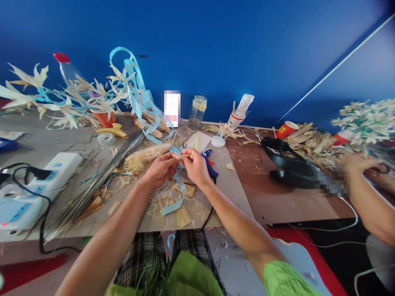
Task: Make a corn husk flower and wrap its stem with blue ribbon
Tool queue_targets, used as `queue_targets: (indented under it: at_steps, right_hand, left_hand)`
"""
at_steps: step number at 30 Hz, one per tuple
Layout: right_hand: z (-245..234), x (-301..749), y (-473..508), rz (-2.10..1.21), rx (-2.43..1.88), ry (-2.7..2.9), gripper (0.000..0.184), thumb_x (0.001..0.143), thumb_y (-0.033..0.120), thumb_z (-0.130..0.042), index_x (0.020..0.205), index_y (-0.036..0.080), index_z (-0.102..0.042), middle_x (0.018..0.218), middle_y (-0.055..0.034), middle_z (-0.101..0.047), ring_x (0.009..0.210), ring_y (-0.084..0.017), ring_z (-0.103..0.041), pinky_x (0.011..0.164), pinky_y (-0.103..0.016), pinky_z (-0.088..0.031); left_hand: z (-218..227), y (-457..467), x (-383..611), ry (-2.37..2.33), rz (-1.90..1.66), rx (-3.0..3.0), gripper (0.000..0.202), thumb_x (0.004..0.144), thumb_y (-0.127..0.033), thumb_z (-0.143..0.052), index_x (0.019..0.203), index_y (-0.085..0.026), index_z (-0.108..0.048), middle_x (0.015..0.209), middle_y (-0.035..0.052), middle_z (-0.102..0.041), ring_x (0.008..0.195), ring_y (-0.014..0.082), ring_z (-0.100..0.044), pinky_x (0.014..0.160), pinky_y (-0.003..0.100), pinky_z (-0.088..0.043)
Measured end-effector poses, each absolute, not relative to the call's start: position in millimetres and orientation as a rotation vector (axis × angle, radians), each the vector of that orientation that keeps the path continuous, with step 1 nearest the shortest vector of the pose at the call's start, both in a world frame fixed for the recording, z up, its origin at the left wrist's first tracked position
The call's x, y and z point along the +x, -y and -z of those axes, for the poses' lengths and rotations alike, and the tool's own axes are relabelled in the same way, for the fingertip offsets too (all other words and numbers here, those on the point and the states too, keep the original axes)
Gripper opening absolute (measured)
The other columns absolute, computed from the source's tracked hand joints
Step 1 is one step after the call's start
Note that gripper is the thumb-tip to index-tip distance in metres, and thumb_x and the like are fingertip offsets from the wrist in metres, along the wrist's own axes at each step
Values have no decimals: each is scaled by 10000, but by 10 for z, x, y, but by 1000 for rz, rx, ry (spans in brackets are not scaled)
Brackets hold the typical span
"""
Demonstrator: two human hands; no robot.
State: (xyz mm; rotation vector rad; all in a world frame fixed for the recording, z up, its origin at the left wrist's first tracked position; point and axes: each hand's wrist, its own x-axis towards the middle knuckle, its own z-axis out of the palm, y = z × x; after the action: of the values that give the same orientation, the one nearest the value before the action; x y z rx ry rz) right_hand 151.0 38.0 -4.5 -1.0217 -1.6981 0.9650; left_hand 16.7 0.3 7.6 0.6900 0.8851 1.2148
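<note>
In the head view, my left hand and my right hand meet over the table, fingertips pinched together. Between them passes a light blue ribbon, whose loose tail curls down below the hands. Its long loops rise to the upper left, over the stems. A small pale piece shows at the left fingertips, too small to name. Just left of my left hand lies a dried corn cob with tangled fibres. A blue glue gun rests right beside my right hand. Scraps of dried husk lie underneath.
Thin wires and a white power strip occupy the left side. Husk flowers stand behind them. A glass jar is near the blue wall. At right are a black device and another person's hand.
</note>
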Motion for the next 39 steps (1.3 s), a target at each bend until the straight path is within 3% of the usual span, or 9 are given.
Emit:
queue_targets:
  at_steps: [6, 10, 12, 14, 16, 19, 24, 28, 39]
  right_hand:
    - [-33, 1642, -466, -1119, -1037, 1520, 172, 768, 288, -524, 863, 157, -583, 732, -26, -625, 650, -134, -575, 630, -249, -448]
    - [-95, 1804, -535, -1076, -1093, 1437, 292, 837, 420, -463, 830, 159, -594, 550, 27, -510, 511, -114, -484, 561, -248, -405]
    - [-137, 1853, -529, -1074, -1062, 1587, 424, 869, 501, -396, 751, 160, -619, 557, 8, -515, 557, -127, -513, 608, -263, -411]
    - [-179, 1861, -492, -1061, -956, 1798, 495, 873, 539, -371, 695, 162, -638, 693, -37, -596, 727, -156, -579, 718, -281, -423]
    - [-208, 1830, -435, -992, -879, 1955, 430, 836, 533, -464, 718, 164, -651, 839, -58, -630, 862, -177, -584, 796, -288, -413]
    - [-202, 1766, -370, -863, -934, 2041, 264, 757, 423, -617, 731, 160, -631, 785, -37, -619, 786, -161, -567, 751, -273, -409]
    - [-107, 1746, -414, -854, -1013, 1927, 223, 806, 321, -532, 663, 158, -584, 669, -8, -567, 650, -122, -504, 639, -239, -386]
    - [-57, 1732, -434, -911, -1045, 1735, 222, 792, 344, -534, 682, 157, -578, 663, -8, -563, 647, -128, -499, 625, -238, -389]
    - [-32, 1654, -367, -1260, -975, 1607, 229, 747, 392, -556, 718, 164, -558, 579, 36, -459, 528, -94, -376, 500, -226, -308]
  left_hand:
    - [-96, -17, 141, -893, -1214, 708, 256, 685, -276, -717, 664, -154, -493, 479, -72, -380, 367, 23, -284, 365, 163, -214]
    - [-87, -16, 131, -914, -1186, 735, 272, 697, -300, -713, 657, -153, -487, 487, -67, -388, 374, 26, -296, 371, 172, -205]
    - [-74, -14, 131, -928, -1170, 767, 289, 700, -317, -713, 648, -151, -482, 491, -67, -388, 378, 24, -298, 377, 174, -200]
    - [-56, -13, 133, -951, -1154, 818, 302, 706, -336, -706, 640, -148, -480, 497, -65, -394, 381, 21, -301, 383, 177, -199]
    - [-39, -13, 134, -987, -1144, 859, 299, 712, -353, -698, 650, -149, -489, 492, -68, -388, 377, 21, -295, 385, 181, -194]
    - [-31, -12, 136, -1042, -1136, 891, 297, 714, -369, -692, 660, -152, -497, 478, -73, -371, 369, 24, -286, 385, 188, -183]
    - [-74, 4, 175, -1041, -1138, 901, 289, 690, -370, -713, 705, -144, -533, 514, -69, -404, 393, 26, -320, 398, 186, -214]
    - [-79, 17, 241, -1068, -1141, 955, 296, 668, -366, -730, 768, -147, -558, 541, -65, -438, 410, 37, -361, 405, 189, -235]
    - [-53, 8, 231, -952, -1170, 865, 261, 696, -301, -704, 666, -158, -488, 481, -76, -391, 385, 33, -311, 395, 188, -211]
